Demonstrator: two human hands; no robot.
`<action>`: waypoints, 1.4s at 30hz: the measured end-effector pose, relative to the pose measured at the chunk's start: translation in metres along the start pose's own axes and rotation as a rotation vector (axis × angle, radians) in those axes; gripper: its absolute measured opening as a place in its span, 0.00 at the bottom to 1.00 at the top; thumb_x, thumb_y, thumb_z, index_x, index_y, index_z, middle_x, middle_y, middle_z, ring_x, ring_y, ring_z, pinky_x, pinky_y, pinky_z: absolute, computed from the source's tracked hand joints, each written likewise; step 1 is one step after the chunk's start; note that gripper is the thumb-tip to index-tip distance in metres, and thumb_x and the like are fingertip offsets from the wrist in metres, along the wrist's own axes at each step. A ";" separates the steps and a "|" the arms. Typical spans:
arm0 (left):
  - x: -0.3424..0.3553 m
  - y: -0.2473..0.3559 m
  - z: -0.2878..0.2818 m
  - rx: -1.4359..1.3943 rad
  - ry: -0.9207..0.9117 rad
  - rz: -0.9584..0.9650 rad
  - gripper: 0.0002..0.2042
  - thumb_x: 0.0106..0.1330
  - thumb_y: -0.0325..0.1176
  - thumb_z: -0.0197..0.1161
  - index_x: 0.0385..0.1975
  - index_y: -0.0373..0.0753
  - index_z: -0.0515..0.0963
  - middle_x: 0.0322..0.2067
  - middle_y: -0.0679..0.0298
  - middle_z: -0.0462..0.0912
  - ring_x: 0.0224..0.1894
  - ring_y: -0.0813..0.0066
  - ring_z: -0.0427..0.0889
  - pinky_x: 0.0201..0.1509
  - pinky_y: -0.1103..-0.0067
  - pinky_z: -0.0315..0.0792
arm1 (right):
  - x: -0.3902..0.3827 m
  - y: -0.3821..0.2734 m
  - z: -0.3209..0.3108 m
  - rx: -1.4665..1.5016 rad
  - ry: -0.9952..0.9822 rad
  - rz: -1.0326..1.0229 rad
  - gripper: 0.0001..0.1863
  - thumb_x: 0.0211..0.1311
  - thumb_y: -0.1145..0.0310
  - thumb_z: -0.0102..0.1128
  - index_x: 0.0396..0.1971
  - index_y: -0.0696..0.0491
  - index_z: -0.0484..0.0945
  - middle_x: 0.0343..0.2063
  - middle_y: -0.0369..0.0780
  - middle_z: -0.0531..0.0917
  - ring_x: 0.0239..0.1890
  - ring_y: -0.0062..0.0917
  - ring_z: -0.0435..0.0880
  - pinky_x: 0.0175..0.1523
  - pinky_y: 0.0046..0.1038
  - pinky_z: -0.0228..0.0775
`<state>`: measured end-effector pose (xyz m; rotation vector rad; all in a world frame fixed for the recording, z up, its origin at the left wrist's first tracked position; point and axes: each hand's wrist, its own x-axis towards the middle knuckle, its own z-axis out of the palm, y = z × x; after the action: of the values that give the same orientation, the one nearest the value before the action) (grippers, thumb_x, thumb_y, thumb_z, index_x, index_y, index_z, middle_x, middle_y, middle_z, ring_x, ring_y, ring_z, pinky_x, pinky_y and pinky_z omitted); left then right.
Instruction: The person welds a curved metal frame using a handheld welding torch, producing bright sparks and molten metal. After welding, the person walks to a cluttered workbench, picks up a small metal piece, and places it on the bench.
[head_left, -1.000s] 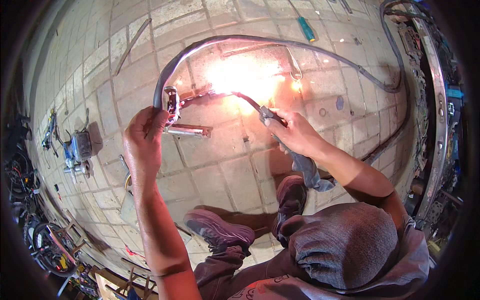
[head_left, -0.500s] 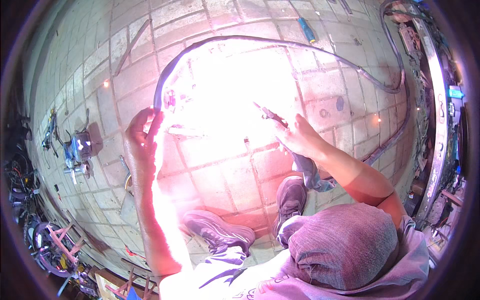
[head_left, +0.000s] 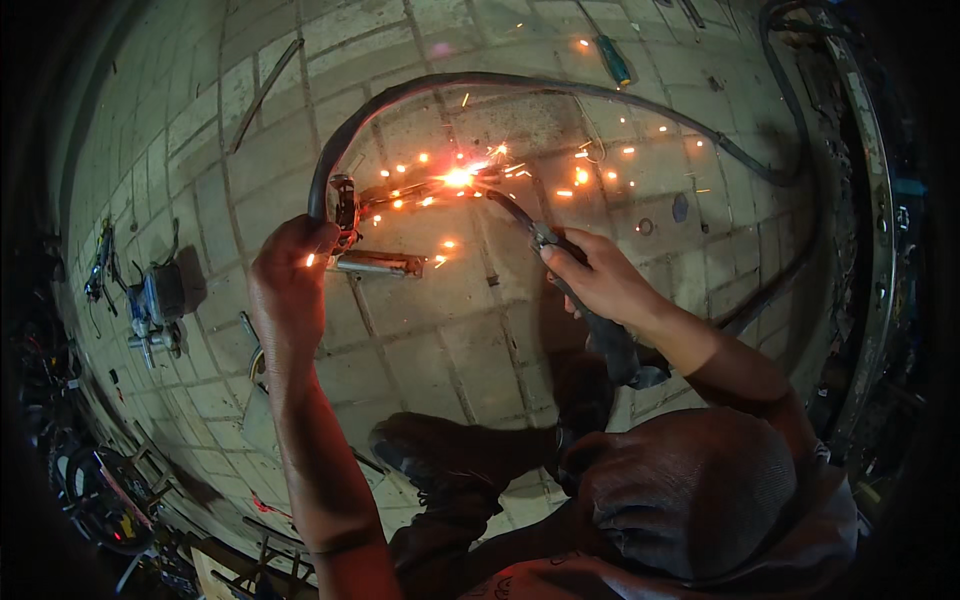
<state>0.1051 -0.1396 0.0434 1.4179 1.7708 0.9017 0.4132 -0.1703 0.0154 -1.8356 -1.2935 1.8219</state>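
Observation:
My left hand is closed round the end of a thick black cable, which arches away to the right. Against its thumb side is a dark round metal piece with an orange glint. A narrow metal bar runs from there towards a glowing spot that throws orange sparks. On the right, my right hand grips a black welding torch; its curved neck points up-left, the tip just short of the glow. Smoke and glare blur the bar's far end. A short metal tube lies below it.
Paving bricks make up the floor. A screwdriver and a thin metal strip lie farther off. At left stands a blue-grey clamp-like tool. My shoe is near the work; clutter lines the left edge, a metal rail the right.
The white glare over the work has died to a small red-orange glow with scattered sparks, and the scene is darker. The bar and tube now show. Both hands stay nearly in place.

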 end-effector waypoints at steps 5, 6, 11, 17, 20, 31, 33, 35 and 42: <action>0.000 0.005 -0.002 0.025 0.003 -0.045 0.11 0.62 0.33 0.62 0.37 0.31 0.79 0.26 0.66 0.80 0.30 0.84 0.73 0.37 0.85 0.67 | -0.004 -0.006 0.000 -0.008 0.018 0.021 0.19 0.66 0.57 0.51 0.43 0.59 0.72 0.20 0.35 0.73 0.16 0.20 0.76 0.23 0.25 0.70; 0.000 0.005 -0.002 0.044 0.003 -0.053 0.11 0.62 0.33 0.63 0.37 0.31 0.79 0.26 0.66 0.80 0.30 0.84 0.73 0.36 0.85 0.67 | -0.002 -0.006 0.000 -0.010 0.015 0.016 0.19 0.65 0.56 0.51 0.43 0.59 0.72 0.20 0.35 0.73 0.16 0.20 0.76 0.23 0.25 0.70; -0.001 0.000 -0.003 0.040 0.010 -0.071 0.10 0.61 0.34 0.64 0.37 0.34 0.80 0.25 0.65 0.81 0.29 0.85 0.73 0.35 0.85 0.67 | 0.002 -0.007 0.002 -0.089 0.011 -0.012 0.19 0.66 0.55 0.51 0.35 0.59 0.72 0.16 0.36 0.72 0.16 0.21 0.76 0.23 0.26 0.70; -0.003 0.004 -0.002 0.082 0.003 -0.022 0.10 0.62 0.34 0.63 0.36 0.33 0.80 0.26 0.66 0.82 0.29 0.84 0.74 0.36 0.84 0.68 | 0.004 -0.008 0.003 -0.140 0.035 -0.007 0.20 0.66 0.53 0.50 0.32 0.58 0.71 0.16 0.37 0.73 0.16 0.20 0.76 0.21 0.26 0.70; -0.004 0.008 -0.001 0.025 0.012 -0.017 0.09 0.63 0.34 0.62 0.35 0.33 0.79 0.27 0.66 0.82 0.30 0.84 0.76 0.38 0.84 0.69 | 0.005 -0.009 0.000 -0.148 0.028 -0.013 0.19 0.66 0.54 0.50 0.35 0.58 0.73 0.16 0.36 0.74 0.16 0.19 0.76 0.21 0.25 0.70; -0.001 0.001 -0.002 -0.032 -0.005 -0.017 0.09 0.63 0.35 0.61 0.34 0.35 0.79 0.28 0.65 0.82 0.31 0.81 0.78 0.39 0.82 0.69 | 0.004 -0.009 0.005 0.027 0.052 -0.042 0.16 0.65 0.60 0.51 0.40 0.59 0.73 0.18 0.32 0.72 0.14 0.14 0.72 0.17 0.19 0.65; 0.000 0.002 0.000 -0.075 -0.003 -0.002 0.09 0.63 0.36 0.62 0.33 0.35 0.79 0.28 0.65 0.82 0.31 0.80 0.78 0.38 0.82 0.69 | 0.005 -0.008 0.005 0.018 0.047 -0.046 0.17 0.65 0.58 0.52 0.41 0.59 0.74 0.19 0.32 0.72 0.15 0.14 0.72 0.18 0.19 0.65; 0.000 0.004 0.000 -0.011 0.010 0.018 0.09 0.63 0.36 0.62 0.33 0.35 0.80 0.27 0.64 0.82 0.30 0.80 0.79 0.38 0.82 0.69 | 0.007 -0.006 0.004 0.023 0.047 -0.048 0.24 0.64 0.57 0.51 0.52 0.59 0.72 0.17 0.33 0.73 0.15 0.16 0.75 0.20 0.22 0.70; 0.001 -0.011 -0.002 -0.058 0.002 0.021 0.10 0.63 0.37 0.61 0.33 0.35 0.79 0.28 0.64 0.82 0.29 0.79 0.78 0.36 0.81 0.69 | 0.009 -0.002 0.004 -0.005 0.035 -0.073 0.23 0.65 0.58 0.50 0.49 0.62 0.73 0.17 0.34 0.73 0.15 0.16 0.74 0.18 0.23 0.69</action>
<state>0.0978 -0.1410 0.0352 1.4012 1.7207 0.9582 0.4069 -0.1642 0.0104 -1.7899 -1.3352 1.7440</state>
